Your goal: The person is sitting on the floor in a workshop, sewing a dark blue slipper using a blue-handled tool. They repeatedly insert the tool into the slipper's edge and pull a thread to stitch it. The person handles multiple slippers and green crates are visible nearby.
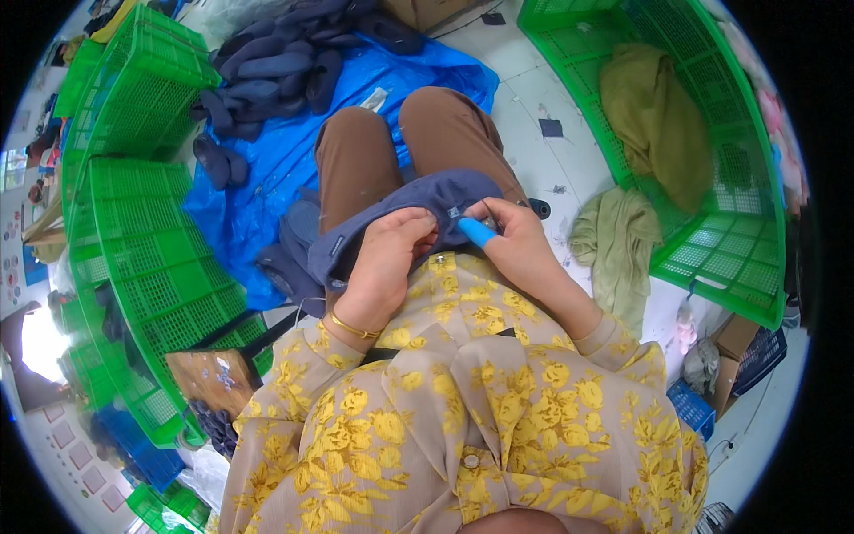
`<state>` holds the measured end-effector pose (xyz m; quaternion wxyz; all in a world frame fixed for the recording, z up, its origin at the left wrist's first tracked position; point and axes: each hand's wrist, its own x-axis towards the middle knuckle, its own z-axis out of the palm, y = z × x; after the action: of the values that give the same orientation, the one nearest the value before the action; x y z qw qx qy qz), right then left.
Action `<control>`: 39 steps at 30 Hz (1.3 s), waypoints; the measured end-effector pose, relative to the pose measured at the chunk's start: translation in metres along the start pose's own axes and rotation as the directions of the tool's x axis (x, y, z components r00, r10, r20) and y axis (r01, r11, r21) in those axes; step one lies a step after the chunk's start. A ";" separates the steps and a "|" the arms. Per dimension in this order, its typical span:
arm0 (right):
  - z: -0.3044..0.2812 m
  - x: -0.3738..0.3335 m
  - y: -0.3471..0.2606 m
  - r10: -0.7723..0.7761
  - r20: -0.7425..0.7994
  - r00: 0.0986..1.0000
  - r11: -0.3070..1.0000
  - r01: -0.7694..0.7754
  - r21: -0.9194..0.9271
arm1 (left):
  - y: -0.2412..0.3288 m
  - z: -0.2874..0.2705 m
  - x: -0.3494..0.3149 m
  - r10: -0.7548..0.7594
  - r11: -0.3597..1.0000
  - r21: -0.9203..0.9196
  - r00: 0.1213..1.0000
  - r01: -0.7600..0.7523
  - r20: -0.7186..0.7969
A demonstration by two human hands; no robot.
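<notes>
A navy fabric slipper (391,206) lies across my lap, with small light tags on it. My left hand (390,254) is closed on its near edge, thumb and fingers pinched together; a gold bangle circles that wrist. At the slipper's right part, my right hand (519,242) pinches near a small pale tag (454,213). A bright blue cover (478,232) wraps one of its digits. Something thin and dark shows between the right fingers, too small to name. More navy slippers (289,267) rest beside my left thigh.
A heap of navy slippers (280,67) sits on a blue plastic sheet (267,191) ahead. Green plastic crates (169,267) stand at the left. A large green crate (712,258) at the right holds olive cloth (654,116); a paler green cloth (618,240) hangs by it.
</notes>
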<state>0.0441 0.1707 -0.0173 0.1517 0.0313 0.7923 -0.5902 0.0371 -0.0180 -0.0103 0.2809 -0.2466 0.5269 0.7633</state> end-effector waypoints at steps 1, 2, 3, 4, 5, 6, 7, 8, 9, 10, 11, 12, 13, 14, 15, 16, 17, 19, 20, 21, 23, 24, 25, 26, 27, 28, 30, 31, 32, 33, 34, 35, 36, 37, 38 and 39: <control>0.000 0.001 0.000 0.008 0.004 1.000 1.000 -0.008 -0.020 | 0.002 0.003 -0.001 0.002 1.000 0.015 1.000 -0.002 -0.002; 0.000 0.002 0.000 0.016 0.008 1.000 0.999 -0.016 -0.040 | 0.004 0.008 -0.002 0.004 1.000 0.030 1.000 -0.004 -0.003; 0.000 0.002 -0.002 0.024 0.008 1.000 0.999 -0.024 -0.046 | 0.006 0.013 -0.003 0.007 0.999 0.045 1.000 -0.006 -0.005; 0.000 0.001 -0.004 0.031 0.008 0.999 0.998 -0.030 -0.054 | 0.007 0.016 -0.004 0.008 0.996 0.086 1.000 -0.007 -0.017; -0.001 0.001 -0.006 0.037 0.008 0.999 0.997 -0.037 -0.063 | 0.009 0.020 -0.004 0.010 0.992 0.126 1.000 -0.007 -0.029; 0.000 0.000 -0.008 0.038 0.003 0.999 0.996 -0.037 -0.078 | 0.009 0.023 -0.004 0.013 0.986 0.166 0.999 -0.006 -0.041; 0.000 0.000 -0.009 0.039 -0.002 0.999 0.995 -0.039 -0.091 | 0.009 0.026 -0.003 0.030 0.984 0.176 0.998 -0.020 -0.053; 0.000 0.000 -0.011 0.041 -0.007 0.999 0.994 -0.042 -0.103 | 0.008 0.029 -0.003 0.047 0.982 0.186 0.997 -0.034 -0.065; -0.001 -0.001 -0.015 0.056 -0.006 0.998 0.993 -0.056 -0.103 | 0.007 0.031 -0.002 0.064 0.979 0.196 0.995 -0.048 -0.076; -0.002 -0.003 -0.021 0.071 -0.007 0.997 0.992 -0.071 -0.108 | 0.007 0.029 -0.002 0.050 0.983 0.180 0.997 -0.037 -0.066; -0.002 -0.004 -0.024 0.085 -0.008 0.996 0.990 -0.086 -0.112 | 0.005 0.027 -0.001 0.036 0.986 0.165 0.998 -0.026 -0.056; -0.002 -0.005 -0.023 0.082 0.000 0.997 0.991 -0.082 -0.105 | 0.005 0.025 -0.001 0.021 0.989 0.149 0.999 -0.014 -0.045; -0.001 -0.005 -0.020 0.080 0.005 0.997 0.992 -0.079 -0.094 | 0.007 0.025 -0.001 -0.004 0.994 0.110 1.000 0.007 -0.025; -0.002 -0.006 -0.018 0.078 0.009 0.997 0.994 -0.077 -0.083 | 0.010 0.025 -0.002 -0.029 0.997 0.071 1.000 0.030 -0.005; -0.002 -0.007 -0.018 0.062 0.016 0.998 0.996 -0.061 -0.066 | 0.012 0.025 -0.003 -0.054 0.998 0.032 0.998 0.054 0.017; -0.003 -0.008 -0.018 0.046 0.022 0.999 0.998 -0.045 -0.048 | 0.011 0.020 -0.002 -0.043 0.998 0.047 0.998 0.041 0.040; -0.004 -0.008 -0.017 0.030 0.027 0.999 0.999 -0.029 -0.030 | 0.008 0.011 0.001 -0.033 0.998 0.062 0.997 0.029 0.064; 0.000 -0.010 -0.004 -0.049 -0.048 0.998 0.996 0.052 0.070 | 0.005 0.005 0.002 -0.021 0.996 0.086 0.995 0.012 0.098; 0.001 -0.011 0.000 -0.085 -0.089 0.992 0.989 0.095 0.116 | 0.004 0.004 0.003 -0.017 0.997 0.081 0.993 0.008 0.116; 0.000 -0.013 0.001 -0.053 -0.051 0.997 0.992 0.058 0.110 | 0.004 0.002 0.004 -0.013 0.997 0.076 0.991 0.003 0.133; -0.005 -0.017 -0.007 0.011 0.027 1.000 0.995 -0.014 0.097 | 0.004 0.002 0.004 -0.015 0.998 0.064 0.988 0.005 0.155; -0.004 -0.018 -0.004 -0.003 0.041 0.999 0.995 -0.001 0.097 | 0.004 0.002 0.003 -0.020 0.998 0.056 0.987 0.011 0.160; -0.003 -0.019 -0.001 -0.017 0.058 0.998 0.995 0.012 0.095 | 0.004 0.002 0.002 -0.023 0.999 0.045 0.986 0.016 0.165; -0.003 -0.020 -0.001 -0.032 0.075 0.997 0.995 0.025 0.093 | 0.004 0.000 0.003 -0.025 0.999 0.039 0.984 0.018 0.178; -0.004 -0.022 -0.005 0.004 0.054 0.999 0.999 -0.007 0.051 | 0.002 -0.003 0.005 -0.026 0.999 0.033 0.981 0.020 0.192; -0.004 -0.022 -0.006 -0.001 0.060 0.998 0.999 -0.002 0.051 | 0.000 -0.005 0.006 -0.027 0.999 0.025 0.979 0.022 0.203; -0.004 -0.021 -0.005 -0.013 0.074 0.997 0.999 0.009 0.052 | -0.002 -0.005 0.007 -0.024 1.000 0.014 0.980 0.022 0.200; -0.004 -0.021 -0.005 -0.019 0.071 0.997 0.998 0.016 0.054 | -0.002 -0.006 0.008 -0.022 1.000 0.007 0.980 0.021 0.198; -0.004 -0.021 -0.005 -0.026 0.068 0.997 0.998 0.023 0.056 | -0.004 -0.007 0.008 -0.019 1.000 0.008 0.980 0.017 0.199; -0.003 -0.021 -0.005 -0.033 0.065 0.997 0.998 0.030 0.057 | -0.005 -0.008 0.009 -0.015 1.000 0.009 0.980 0.014 0.198; -0.003 -0.021 -0.006 -0.030 0.067 0.997 0.998 0.026 0.058 | -0.005 -0.009 0.009 -0.011 1.000 0.008 0.980 0.009 0.198; -0.003 -0.021 -0.007 -0.026 0.068 0.997 0.998 0.022 0.059 | -0.005 -0.007 0.008 -0.006 1.000 0.004 0.983 0.006 0.183; -0.002 -0.021 -0.008 -0.023 0.070 0.997 0.998 0.018 0.059 | -0.004 -0.003 0.006 -0.002 1.000 -0.001 0.986 0.002 0.168; -0.002 -0.020 -0.008 -0.030 0.066 0.997 0.999 0.029 0.023 | -0.003 0.001 0.005 0.001 1.000 -0.004 0.988 -0.001 0.153; -0.002 -0.019 -0.009 -0.038 0.063 0.997 0.999 0.039 -0.014 | -0.002 0.001 0.004 0.005 1.000 -0.002 0.988 -0.004 0.155; -0.001 -0.018 -0.009 -0.046 0.060 0.997 0.997 0.050 -0.051 | -0.002 0.001 0.003 0.008 1.000 0.000 0.988 -0.009 0.157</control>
<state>0.0587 0.1716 -0.0038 0.1616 -0.0092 0.8032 -0.5732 0.0361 -0.0159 -0.0135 0.3182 -0.1835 0.5046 0.7813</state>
